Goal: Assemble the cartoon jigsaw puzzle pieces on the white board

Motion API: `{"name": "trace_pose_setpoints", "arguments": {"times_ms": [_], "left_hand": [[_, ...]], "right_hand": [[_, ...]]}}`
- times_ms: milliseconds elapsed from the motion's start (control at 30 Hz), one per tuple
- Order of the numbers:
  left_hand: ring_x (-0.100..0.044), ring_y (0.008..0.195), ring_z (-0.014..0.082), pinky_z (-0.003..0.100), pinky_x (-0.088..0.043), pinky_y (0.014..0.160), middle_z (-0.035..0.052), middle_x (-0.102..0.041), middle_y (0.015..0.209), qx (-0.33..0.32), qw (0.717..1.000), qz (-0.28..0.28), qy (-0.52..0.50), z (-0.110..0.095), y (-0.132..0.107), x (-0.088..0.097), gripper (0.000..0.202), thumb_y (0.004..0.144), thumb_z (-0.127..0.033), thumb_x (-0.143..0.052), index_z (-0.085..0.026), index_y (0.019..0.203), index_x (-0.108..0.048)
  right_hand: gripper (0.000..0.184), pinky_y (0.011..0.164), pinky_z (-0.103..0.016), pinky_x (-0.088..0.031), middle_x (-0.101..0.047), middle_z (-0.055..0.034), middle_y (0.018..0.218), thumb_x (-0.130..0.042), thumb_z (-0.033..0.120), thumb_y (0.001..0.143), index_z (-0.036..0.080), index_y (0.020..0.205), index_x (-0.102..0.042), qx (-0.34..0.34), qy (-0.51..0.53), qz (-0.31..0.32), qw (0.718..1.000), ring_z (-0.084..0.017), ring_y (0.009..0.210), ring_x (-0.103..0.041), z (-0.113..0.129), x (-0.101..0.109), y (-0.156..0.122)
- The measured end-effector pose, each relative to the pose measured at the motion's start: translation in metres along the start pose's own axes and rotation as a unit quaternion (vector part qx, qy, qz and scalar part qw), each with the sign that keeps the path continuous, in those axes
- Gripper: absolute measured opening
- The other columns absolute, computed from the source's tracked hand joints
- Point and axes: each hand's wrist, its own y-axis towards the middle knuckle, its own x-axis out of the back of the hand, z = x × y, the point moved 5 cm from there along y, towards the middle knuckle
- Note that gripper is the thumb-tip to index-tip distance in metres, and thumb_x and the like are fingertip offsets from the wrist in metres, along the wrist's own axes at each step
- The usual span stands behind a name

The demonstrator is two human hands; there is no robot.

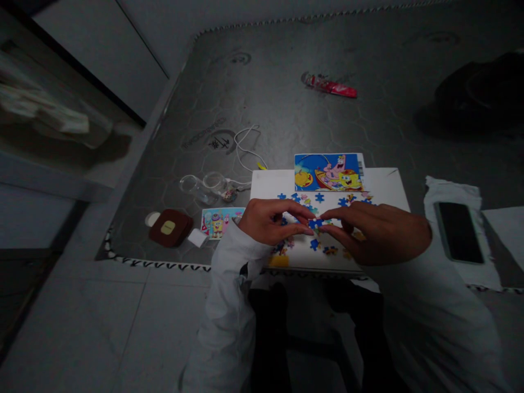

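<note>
My left hand (273, 220) and my right hand (379, 232) meet over a white board (385, 188) strewn with several loose jigsaw pieces. Both hands pinch a blue puzzle piece (315, 224) between their fingertips, just above the board. More blue pieces (319, 197) lie scattered behind the hands, and others sit under and in front of them. A colourful cartoon reference picture (328, 172) lies at the board's far edge. White sleeves cover both my forearms.
A second small cartoon card (219, 221), a brown round case (170, 228), a clear plastic bag (202, 187) and a white cable (243, 143) lie left of the board. A dark phone (458, 232) rests on white cloth at right. A red wrapper (329, 85) lies farther back.
</note>
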Motion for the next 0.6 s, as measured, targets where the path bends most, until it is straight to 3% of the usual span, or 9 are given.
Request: {"name": "trace_pose_setpoints", "arguments": {"times_ms": [233,467,600], "left_hand": [[-0.045,0.044,0.0033,0.018,-0.036,0.043,0.0044,-0.073,0.078,-0.026,0.999,-0.011,0.029,-0.007,-0.003,0.0,0.026,0.078,-0.032,-0.074,-0.016,0.098,-0.073],[-0.064,0.066,0.0103,0.02,-0.048,0.056,0.0076,-0.074,0.083,-0.141,0.989,-0.036,0.027,-0.014,0.003,0.003,0.018,0.076,-0.026,-0.076,-0.014,0.09,-0.073],[-0.065,0.068,0.0113,0.021,-0.05,0.058,0.0074,-0.075,0.082,-0.142,0.988,-0.037,0.04,-0.013,0.004,0.003,0.017,0.076,-0.028,-0.076,-0.015,0.088,-0.073]], "right_hand": [[0.047,0.056,-0.025,-0.034,-0.071,-0.0057,0.082,-0.046,0.058,0.088,0.027,0.117,-0.064,0.033,-0.001,0.012,0.999,-0.017,0.067,-0.061,-0.01,-0.005,-0.002],[0.046,0.056,-0.025,-0.033,-0.071,-0.0041,0.083,-0.04,0.054,0.093,0.027,0.121,-0.063,0.099,-0.039,-0.052,0.993,-0.013,0.062,-0.057,-0.011,-0.009,-0.005],[0.045,0.055,-0.025,-0.032,-0.071,-0.0037,0.082,-0.039,0.054,0.093,0.028,0.122,-0.063,0.112,-0.056,-0.071,0.99,-0.012,0.061,-0.056,-0.013,-0.008,-0.006]]}}
